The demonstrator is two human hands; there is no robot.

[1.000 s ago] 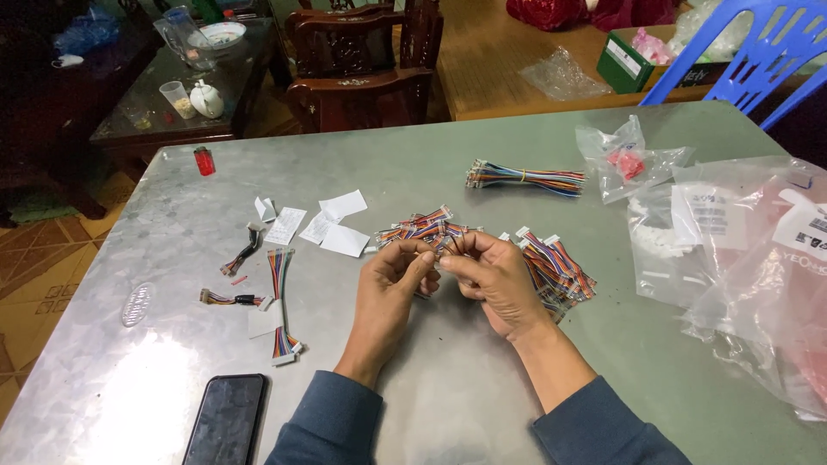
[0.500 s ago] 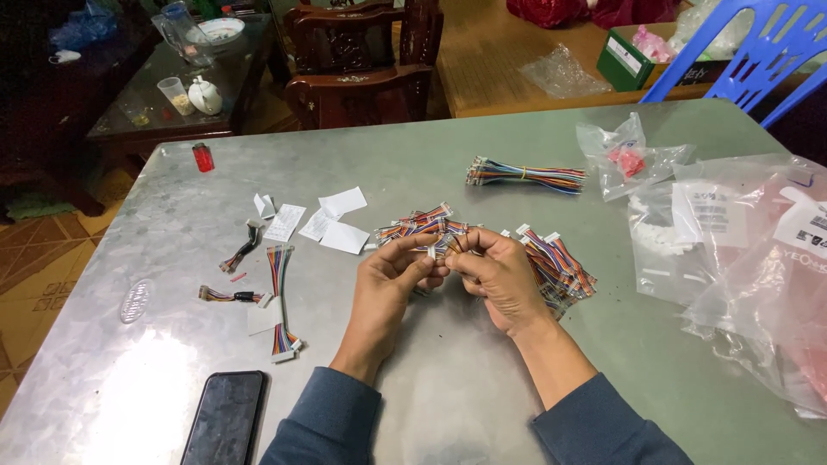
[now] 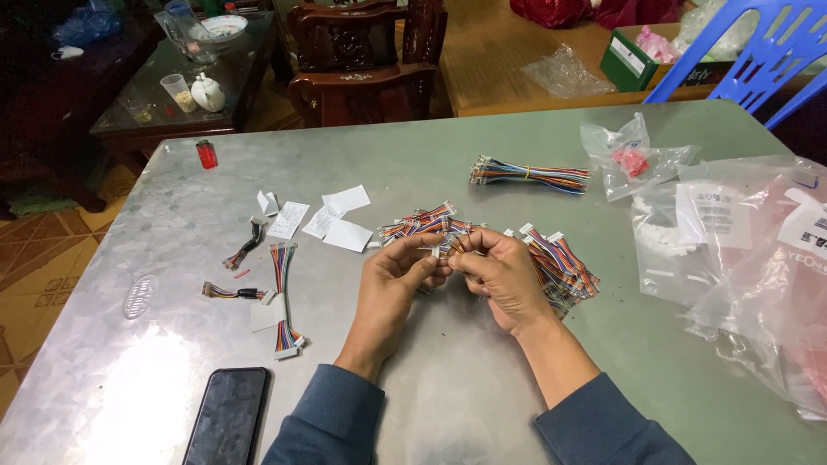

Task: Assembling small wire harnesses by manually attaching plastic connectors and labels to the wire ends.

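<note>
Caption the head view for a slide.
Both hands, left hand and right hand, pinch a small multicoloured wire harness.

bare metal table point(image 3: 448, 379) near the sleeves, plastic bags point(image 3: 741, 250) crowding right, wire bundles point(image 3: 560, 263) beyond

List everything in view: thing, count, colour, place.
table: one, grey metal, fills the view
short wire harnesses: a pile, multicoloured, behind the hands
more harnesses: a pile, multicoloured, right of the hands
long wire bundle: one, multicoloured, far centre
loose harnesses: a few, left
paper slips: several, white, left of centre
phone: one, black, near left
lighter: one, red, far left
plastic bags: several, clear, right
chair: one, dark wood, beyond the table
left hand, right hand: pinching a small harness together
</note>
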